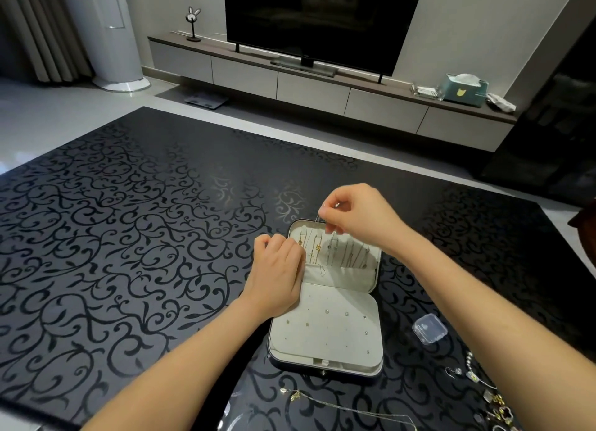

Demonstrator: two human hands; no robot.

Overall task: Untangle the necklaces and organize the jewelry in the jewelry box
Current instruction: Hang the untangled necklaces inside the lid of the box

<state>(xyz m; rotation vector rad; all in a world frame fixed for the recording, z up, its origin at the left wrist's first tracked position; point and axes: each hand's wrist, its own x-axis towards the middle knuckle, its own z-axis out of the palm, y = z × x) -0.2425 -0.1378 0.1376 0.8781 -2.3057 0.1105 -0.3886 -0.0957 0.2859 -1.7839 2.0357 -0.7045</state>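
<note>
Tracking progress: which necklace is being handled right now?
The thin chain pinched by the right hand over the box lid; the rest hang inside it or lie on the table.

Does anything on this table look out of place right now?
Yes. Loose jewelry lies scattered at the table's near right corner, and a thin chain trails across the table in front of the open jewelry box, not yet stored. Nothing looks broken.
</note>
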